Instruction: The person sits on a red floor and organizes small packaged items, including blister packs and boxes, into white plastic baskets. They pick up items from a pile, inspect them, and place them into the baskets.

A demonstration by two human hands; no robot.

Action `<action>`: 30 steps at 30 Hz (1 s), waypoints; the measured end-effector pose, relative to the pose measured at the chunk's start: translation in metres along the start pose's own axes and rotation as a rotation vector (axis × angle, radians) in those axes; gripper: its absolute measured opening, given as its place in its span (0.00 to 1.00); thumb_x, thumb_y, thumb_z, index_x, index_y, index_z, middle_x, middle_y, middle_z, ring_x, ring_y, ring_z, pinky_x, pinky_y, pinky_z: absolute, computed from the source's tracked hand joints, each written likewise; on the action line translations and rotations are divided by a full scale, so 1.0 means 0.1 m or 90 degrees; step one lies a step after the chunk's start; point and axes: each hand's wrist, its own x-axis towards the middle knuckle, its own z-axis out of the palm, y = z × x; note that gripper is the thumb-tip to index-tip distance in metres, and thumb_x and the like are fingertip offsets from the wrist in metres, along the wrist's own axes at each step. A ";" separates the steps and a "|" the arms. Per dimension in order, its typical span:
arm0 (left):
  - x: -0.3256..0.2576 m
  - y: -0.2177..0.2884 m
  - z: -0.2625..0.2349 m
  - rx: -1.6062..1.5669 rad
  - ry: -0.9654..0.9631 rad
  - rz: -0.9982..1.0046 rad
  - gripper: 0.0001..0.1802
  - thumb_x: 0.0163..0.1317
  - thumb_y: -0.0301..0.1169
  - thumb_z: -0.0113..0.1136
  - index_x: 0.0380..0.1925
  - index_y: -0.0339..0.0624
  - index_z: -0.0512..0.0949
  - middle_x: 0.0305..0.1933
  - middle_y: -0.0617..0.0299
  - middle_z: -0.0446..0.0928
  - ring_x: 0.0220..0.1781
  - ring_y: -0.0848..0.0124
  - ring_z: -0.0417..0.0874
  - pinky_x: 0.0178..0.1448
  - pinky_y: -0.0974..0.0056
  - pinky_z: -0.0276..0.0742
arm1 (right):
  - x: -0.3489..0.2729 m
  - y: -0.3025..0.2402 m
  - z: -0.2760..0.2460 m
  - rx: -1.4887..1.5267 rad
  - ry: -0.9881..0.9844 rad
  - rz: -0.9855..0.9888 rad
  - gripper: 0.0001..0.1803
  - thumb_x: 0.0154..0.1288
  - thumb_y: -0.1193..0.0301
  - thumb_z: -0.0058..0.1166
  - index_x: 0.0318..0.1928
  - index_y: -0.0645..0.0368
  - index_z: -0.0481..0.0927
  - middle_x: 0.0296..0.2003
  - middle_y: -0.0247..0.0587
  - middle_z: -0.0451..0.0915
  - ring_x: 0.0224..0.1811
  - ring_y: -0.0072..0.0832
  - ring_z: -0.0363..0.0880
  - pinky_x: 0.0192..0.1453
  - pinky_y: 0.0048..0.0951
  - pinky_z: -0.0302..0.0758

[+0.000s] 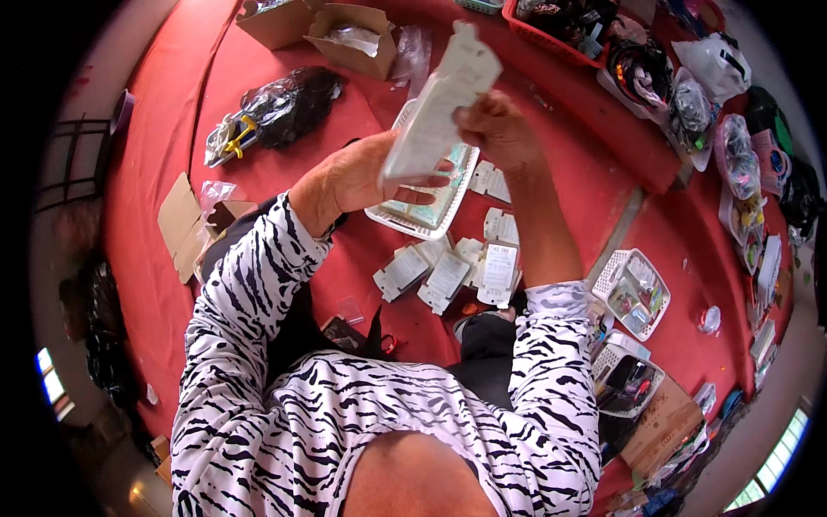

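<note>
A long white tabbed card or thin packet [444, 108] is held up tilted above the baskets. My left hand [366, 177] has its lower end between thumb and fingers, the fingers showing past its bottom edge. Along its right edge, my right hand [498, 129] pinches it with bent fingers. Whether it is one piece or a stack, I cannot tell. Just under my hands stands a white plastic basket [422, 231], partly hidden, with pale green-and-white flat pieces inside. Several white printed packs with tabs [445, 280] lie in loose piles on the red floor covering, near my legs.
Open cardboard boxes [355, 36] stand at the far left, near a black plastic bag [297, 108]. At right are a white basket of small goods [631, 295] and another holding dark items [629, 379]. A red crate [551, 33] and bagged goods line the far right.
</note>
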 end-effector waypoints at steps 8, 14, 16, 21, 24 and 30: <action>0.00 0.13 -0.31 0.084 0.265 0.240 0.10 0.55 0.31 0.60 0.33 0.37 0.74 0.30 0.62 0.76 0.30 0.74 0.76 0.35 0.70 0.73 | 0.12 0.05 0.21 0.093 0.100 0.061 0.27 0.62 0.50 0.44 0.48 0.61 0.71 0.28 0.33 0.76 0.22 0.19 0.68 0.24 0.19 0.65; -0.06 0.08 -0.44 0.393 0.437 0.307 0.17 0.52 0.32 0.62 0.39 0.35 0.72 0.38 0.57 0.74 0.39 0.71 0.75 0.43 0.67 0.71 | 0.08 0.32 0.17 -0.118 0.109 0.038 0.11 0.59 0.66 0.52 0.40 0.56 0.75 0.25 0.28 0.74 0.23 0.17 0.68 0.27 0.18 0.65; -0.12 0.12 -0.43 0.394 0.546 0.354 0.24 0.52 0.31 0.61 0.49 0.36 0.67 0.48 0.54 0.69 0.48 0.68 0.71 0.50 0.65 0.68 | 0.13 0.50 0.05 -0.124 0.190 0.108 0.06 0.55 0.73 0.52 0.35 0.57 0.75 0.25 0.28 0.74 0.22 0.17 0.68 0.25 0.19 0.64; -0.22 0.30 -0.27 0.314 0.573 0.355 0.31 0.53 0.28 0.57 0.58 0.36 0.59 0.58 0.52 0.62 0.58 0.64 0.64 0.60 0.64 0.61 | -0.06 1.95 -0.89 -0.133 0.371 0.275 0.08 0.51 0.75 0.55 0.34 0.60 0.76 0.26 0.33 0.77 0.22 0.22 0.71 0.26 0.28 0.68; -0.21 0.26 -0.16 0.286 0.506 0.339 0.30 0.53 0.27 0.56 0.57 0.36 0.61 0.58 0.50 0.61 0.58 0.65 0.64 0.59 0.65 0.62 | -0.08 2.35 -1.07 -0.120 0.402 0.306 0.10 0.49 0.74 0.57 0.33 0.64 0.77 0.28 0.39 0.78 0.26 0.25 0.76 0.28 0.35 0.72; -0.24 0.18 -0.30 0.257 0.502 0.339 0.29 0.49 0.26 0.58 0.54 0.35 0.64 0.53 0.53 0.66 0.49 0.67 0.71 0.50 0.66 0.68 | 0.02 2.49 -0.52 -0.893 0.474 0.418 0.28 0.47 0.58 0.61 0.43 0.64 0.68 0.38 0.53 0.76 0.40 0.45 0.78 0.45 0.43 0.74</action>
